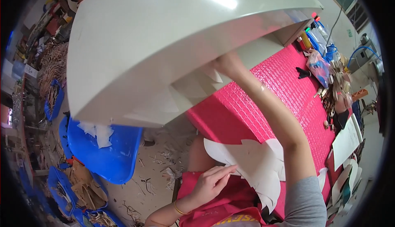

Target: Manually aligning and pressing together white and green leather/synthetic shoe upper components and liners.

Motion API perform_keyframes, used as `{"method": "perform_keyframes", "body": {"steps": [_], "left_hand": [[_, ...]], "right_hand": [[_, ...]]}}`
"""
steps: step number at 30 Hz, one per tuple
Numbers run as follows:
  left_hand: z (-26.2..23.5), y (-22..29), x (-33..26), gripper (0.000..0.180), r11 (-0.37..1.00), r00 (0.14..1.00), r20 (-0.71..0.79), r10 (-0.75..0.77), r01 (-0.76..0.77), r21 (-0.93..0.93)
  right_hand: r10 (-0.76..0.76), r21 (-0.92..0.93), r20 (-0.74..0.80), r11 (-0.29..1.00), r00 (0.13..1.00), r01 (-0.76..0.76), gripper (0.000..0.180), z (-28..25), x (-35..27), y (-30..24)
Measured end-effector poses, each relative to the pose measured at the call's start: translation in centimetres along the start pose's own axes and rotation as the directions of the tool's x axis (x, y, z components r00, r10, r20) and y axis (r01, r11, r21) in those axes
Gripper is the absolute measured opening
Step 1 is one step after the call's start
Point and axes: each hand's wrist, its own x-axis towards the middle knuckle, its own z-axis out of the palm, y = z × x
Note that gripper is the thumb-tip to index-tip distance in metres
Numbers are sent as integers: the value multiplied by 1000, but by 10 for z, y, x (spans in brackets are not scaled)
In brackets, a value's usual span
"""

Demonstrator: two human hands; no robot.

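Under the curved front of a large cream machine housing (135,50), my right hand (228,65) is closed, its fingertips partly hidden by shadow. A small pale sheet piece (214,76) juts from beneath its fingers. My left hand (212,182), with a gold bracelet at the wrist, is low at the middle with its fingers pressed together. Its fingertips are beside cut white sheet pieces (247,161) with curved, scalloped edges, which lie over my lap and the pink table edge. What those fingers hold, if anything, cannot be made out.
A pink quilted cover (296,99) spreads over the table at right, with bags, tools and a notepad (347,142) along its far side. To the left, a blue tub (103,153) contains white scraps. Cord bundles (53,66) lie behind it, and scraps litter the floor.
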Motion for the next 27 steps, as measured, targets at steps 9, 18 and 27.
{"method": "perform_keyframes", "body": {"steps": [9,18,27], "left_hand": [[13,11,-31,25,994,986,165,35,-52,97],[22,-37,-41,20,956,988,-65,-143,155,251],[32,-54,-9,18,554,906,107,-410,340,-760]], "right_hand": [[-5,-536,86,843,996,50,33,8,-57,-33],[331,-207,55,927,942,-313,15,-37,-35,-51],[480,-341,215,853,850,-395,44,-71,-238,-176]]}}
